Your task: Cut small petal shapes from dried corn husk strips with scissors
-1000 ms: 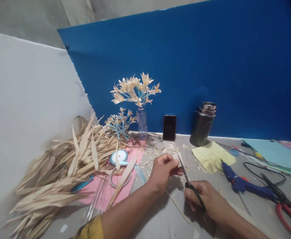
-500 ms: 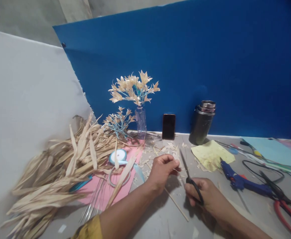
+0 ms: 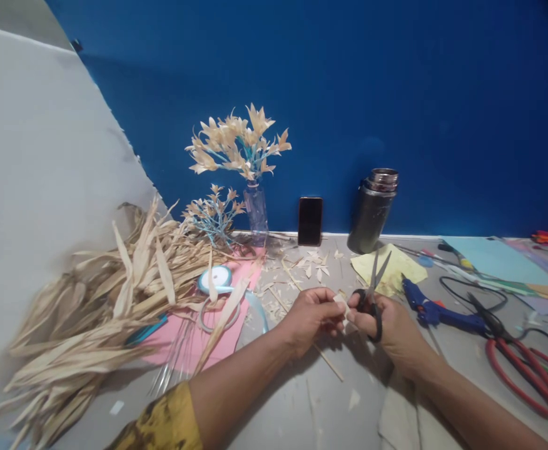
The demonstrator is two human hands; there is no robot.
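Observation:
My left hand [image 3: 312, 317] pinches a small pale piece of dried husk [image 3: 341, 302] between thumb and fingertips. Close beside it, my right hand [image 3: 391, 328] has its fingers in the black handles of a pair of scissors [image 3: 374, 284]. The scissor blades point up and away from me, slightly apart. My right thumb tip is near or touching the husk piece; I cannot tell which. Beneath my hands a thin pale stick [image 3: 329, 362] lies on the table, and cut husk scraps [image 3: 318, 270] are scattered beyond them.
Dried corn husks [image 3: 128, 294] pile up on the left, near a ribbon spool [image 3: 215, 279] on pink paper [image 3: 236, 312]. Husk flowers [image 3: 241, 144] stand in a clear bottle [image 3: 256, 212]. Behind are a phone [image 3: 310, 222] and flask [image 3: 372, 212]; right, a blue glue gun [image 3: 443, 312] and red-handled cutters [image 3: 522, 369].
My right hand has come closer to my left, with the scissors turned and their blades parted. The husk piece now shows in my left fingers. The view has tilted down and shifted right.

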